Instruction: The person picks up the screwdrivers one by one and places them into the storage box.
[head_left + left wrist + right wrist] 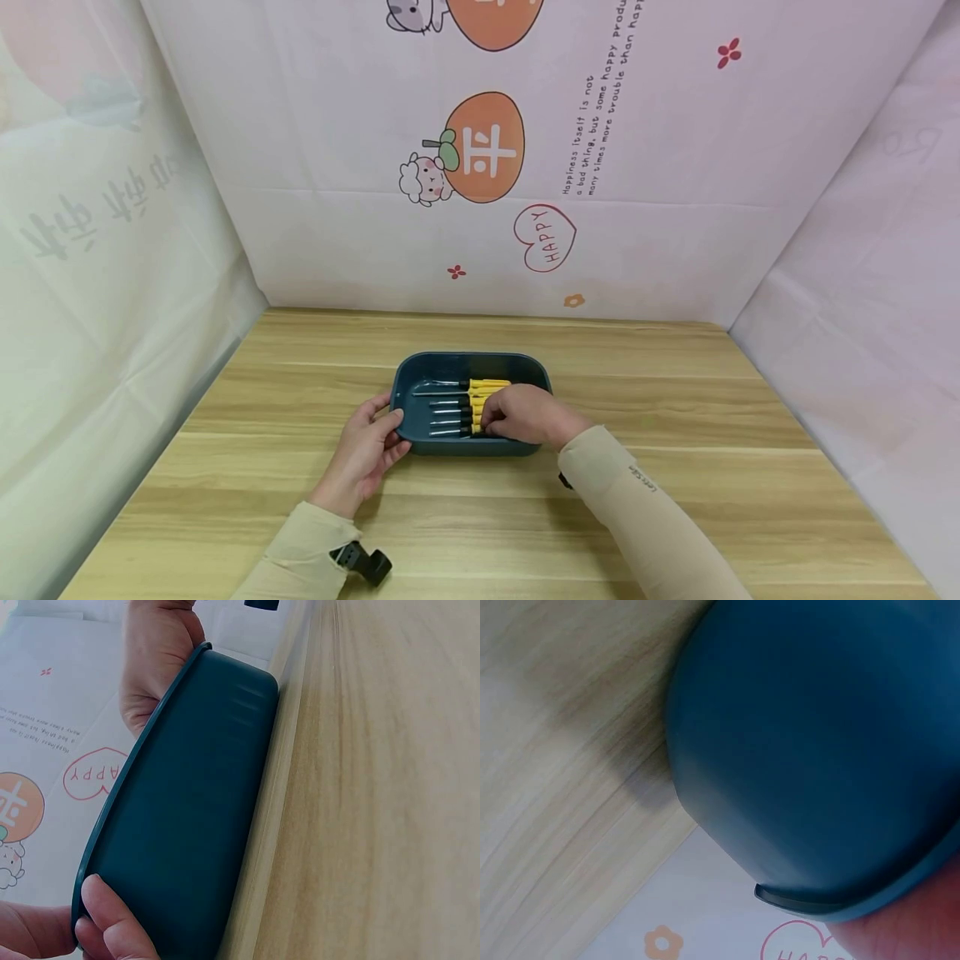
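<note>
A dark blue-green plastic box [465, 447] with rounded corners lies on the table. Inside it, several screwdrivers [477, 407] with yellow and black handles lie side by side, their metal shafts pointing left. My left hand [367, 450] grips the box's left end, thumb over the rim and fingers against the outer wall, as the left wrist view also shows. Reaching over the right side, my right hand [525, 414] has its fingers curled at the handle of the nearest screwdriver. The hand covers the handle ends, and the box wall [802, 750] hides the fingertips in the right wrist view.
The box rests on a wood-grain table [300, 375]. White printed cloth [337, 167] stands behind the table, with more cloth at the left and right sides. A black strap device [363, 562] is worn on the left wrist.
</note>
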Tool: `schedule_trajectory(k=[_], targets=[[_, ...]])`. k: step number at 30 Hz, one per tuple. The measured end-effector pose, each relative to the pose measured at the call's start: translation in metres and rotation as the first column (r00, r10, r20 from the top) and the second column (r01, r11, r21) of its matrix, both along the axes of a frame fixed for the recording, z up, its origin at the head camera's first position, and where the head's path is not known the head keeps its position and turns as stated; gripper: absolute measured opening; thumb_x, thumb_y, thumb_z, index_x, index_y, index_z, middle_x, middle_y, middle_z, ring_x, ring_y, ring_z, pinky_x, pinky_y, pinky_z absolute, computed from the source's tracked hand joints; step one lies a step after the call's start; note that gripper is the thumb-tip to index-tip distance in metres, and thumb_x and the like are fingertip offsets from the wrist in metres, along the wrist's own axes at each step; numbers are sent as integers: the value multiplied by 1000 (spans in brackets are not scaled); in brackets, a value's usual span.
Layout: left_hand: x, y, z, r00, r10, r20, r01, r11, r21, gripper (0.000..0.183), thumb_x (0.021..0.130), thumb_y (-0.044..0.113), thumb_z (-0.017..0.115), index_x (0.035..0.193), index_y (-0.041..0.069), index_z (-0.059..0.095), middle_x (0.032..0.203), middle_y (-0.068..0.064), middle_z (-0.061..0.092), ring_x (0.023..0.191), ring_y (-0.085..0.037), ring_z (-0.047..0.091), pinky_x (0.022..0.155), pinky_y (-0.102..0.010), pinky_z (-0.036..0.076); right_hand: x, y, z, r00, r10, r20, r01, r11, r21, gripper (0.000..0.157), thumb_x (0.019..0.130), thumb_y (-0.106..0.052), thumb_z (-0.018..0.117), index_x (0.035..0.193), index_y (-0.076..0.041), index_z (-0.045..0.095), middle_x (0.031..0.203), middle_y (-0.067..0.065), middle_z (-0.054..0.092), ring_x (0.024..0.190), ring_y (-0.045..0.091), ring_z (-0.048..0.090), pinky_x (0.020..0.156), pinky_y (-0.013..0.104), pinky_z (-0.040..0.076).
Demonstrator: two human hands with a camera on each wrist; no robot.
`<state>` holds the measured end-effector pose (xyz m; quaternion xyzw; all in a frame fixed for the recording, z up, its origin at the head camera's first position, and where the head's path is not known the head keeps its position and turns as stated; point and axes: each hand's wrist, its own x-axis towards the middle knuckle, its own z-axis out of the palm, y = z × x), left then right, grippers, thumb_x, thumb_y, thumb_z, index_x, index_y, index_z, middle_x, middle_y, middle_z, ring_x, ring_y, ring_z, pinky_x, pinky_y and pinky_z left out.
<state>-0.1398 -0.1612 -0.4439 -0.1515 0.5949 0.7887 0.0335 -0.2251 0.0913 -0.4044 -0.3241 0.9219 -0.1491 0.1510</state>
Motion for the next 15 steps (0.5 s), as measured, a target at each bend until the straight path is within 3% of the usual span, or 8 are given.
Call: schedule_trajectory(k=[15], targets=[[0, 0, 0, 1000, -1, -2, 1, 1000, -1, 47, 109, 14, 53, 155, 9, 43, 107, -11, 59, 75, -11, 58, 69, -21, 59, 1, -2, -1, 999, -30, -32, 31, 999, 32, 8, 99, -20, 73, 93, -23, 76, 90, -11, 68, 83, 12, 57, 90, 36, 54]])
